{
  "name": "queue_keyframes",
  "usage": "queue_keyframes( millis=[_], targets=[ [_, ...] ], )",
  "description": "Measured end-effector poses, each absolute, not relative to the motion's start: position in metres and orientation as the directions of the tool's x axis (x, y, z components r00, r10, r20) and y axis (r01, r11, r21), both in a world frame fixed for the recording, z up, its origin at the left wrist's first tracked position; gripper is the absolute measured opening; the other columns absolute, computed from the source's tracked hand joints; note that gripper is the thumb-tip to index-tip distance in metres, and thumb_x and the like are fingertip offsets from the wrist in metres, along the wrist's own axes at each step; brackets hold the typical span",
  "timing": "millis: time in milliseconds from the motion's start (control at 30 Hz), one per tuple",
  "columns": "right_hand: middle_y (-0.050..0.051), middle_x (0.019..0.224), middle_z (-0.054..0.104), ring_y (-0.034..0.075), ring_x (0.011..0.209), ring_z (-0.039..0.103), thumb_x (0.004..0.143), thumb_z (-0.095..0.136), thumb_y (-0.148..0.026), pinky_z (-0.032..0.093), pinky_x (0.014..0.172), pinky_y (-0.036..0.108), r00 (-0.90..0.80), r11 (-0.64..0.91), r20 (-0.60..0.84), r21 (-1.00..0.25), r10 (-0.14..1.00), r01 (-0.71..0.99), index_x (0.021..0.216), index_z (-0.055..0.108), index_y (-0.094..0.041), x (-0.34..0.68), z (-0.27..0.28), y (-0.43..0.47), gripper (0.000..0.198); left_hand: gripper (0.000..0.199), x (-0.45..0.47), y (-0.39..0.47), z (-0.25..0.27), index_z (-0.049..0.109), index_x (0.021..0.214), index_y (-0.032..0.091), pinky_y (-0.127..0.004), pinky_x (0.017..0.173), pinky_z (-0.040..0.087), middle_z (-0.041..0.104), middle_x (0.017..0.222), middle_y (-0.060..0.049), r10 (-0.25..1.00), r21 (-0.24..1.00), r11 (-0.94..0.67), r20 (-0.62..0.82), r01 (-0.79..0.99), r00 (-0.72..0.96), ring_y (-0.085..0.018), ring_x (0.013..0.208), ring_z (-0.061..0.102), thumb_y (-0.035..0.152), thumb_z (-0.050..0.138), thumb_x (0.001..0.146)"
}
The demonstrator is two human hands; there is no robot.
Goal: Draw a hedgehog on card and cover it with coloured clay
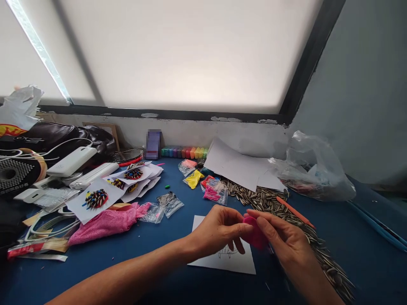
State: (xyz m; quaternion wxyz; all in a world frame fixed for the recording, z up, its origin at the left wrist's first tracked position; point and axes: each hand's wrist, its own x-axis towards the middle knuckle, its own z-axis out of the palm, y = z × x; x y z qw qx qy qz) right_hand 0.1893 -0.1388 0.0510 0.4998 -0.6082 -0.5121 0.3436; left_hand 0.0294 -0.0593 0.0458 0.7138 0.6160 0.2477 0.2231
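Blue worktop (82,262); near right, by a white drawn-on paper sheet (203,258), left hand (222,231) and right hand (284,237) pinch a bright-pink clay-like lump (257,238), fingers (267,228) closed on it. Likely light, pliable, tacky; hold edges gently.

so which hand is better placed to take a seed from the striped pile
Probably the right hand: it is next to the striped seeds, while the left hand is farther away, over the drawing sheet. Both hold the pink piece, so the left could keep it.
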Motion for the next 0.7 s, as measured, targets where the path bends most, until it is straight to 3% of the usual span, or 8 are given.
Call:
queue_keyframes(
  millis=[100,267,467,700],
  targets=[
    [0.005,0.085,0.075,0.021,0.079,0.069,0.085,0.062,-0.054,0.057,0.068,0.026,0.212,0.06,0.134,-0.945,0.968,0.322,0.091,0.078,-0.024,0.187,0.055,-0.139,0.035,0.045,0.031,-0.06,0.045,0.066,0.083,0.009,-0.019,0.05,0.04,0.069,0.074,-0.006,0.605,0.986,0.168,-0.088,-0.018,0.791,-0.011,0.057,0.063,0.052,0.074,0.074],
    [0.003,0.077,0.073,0.019,0.069,0.067,0.084,0.062,-0.054,0.057,0.06,0.026,0.282,0.072,0.174,-0.938,0.944,0.338,0.087,0.076,-0.025,0.187,0.059,-0.138,0.033,0.053,0.034,-0.063,0.046,0.067,0.095,0.009,-0.02,0.052,0.042,0.071,0.08,-0.008,0.632,0.972,0.219,-0.079,-0.081,0.771,-0.011,0.057,0.063,0.053,0.079,0.068],
    [0.006,0.093,0.076,0.02,0.077,0.07,0.079,0.068,-0.055,0.059,0.065,0.028,0.294,0.032,0.131,-0.947,0.947,0.318,0.103,0.074,-0.024,0.189,0.055,-0.138,0.039,0.053,0.034,-0.066,0.055,0.068,0.087,0.008,-0.02,0.052,0.042,0.07,0.076,-0.007,0.642,0.974,0.214,-0.086,-0.07,0.762,-0.01,0.055,0.061,0.057,0.077,0.068],
    [0.007,0.088,0.074,0.022,0.078,0.071,0.083,0.063,-0.054,0.058,0.065,0.028,0.209,0.047,0.132,-0.928,0.969,0.37,0.084,0.072,-0.021,0.186,0.06,-0.138,0.035,0.057,0.037,-0.068,0.05,0.067,0.086,0.008,-0.019,0.049,0.041,0.067,0.072,-0.005,0.619,0.97,0.236,-0.105,-0.056,0.778,-0.01,0.052,0.06,0.061,0.077,0.065]
  ],
)
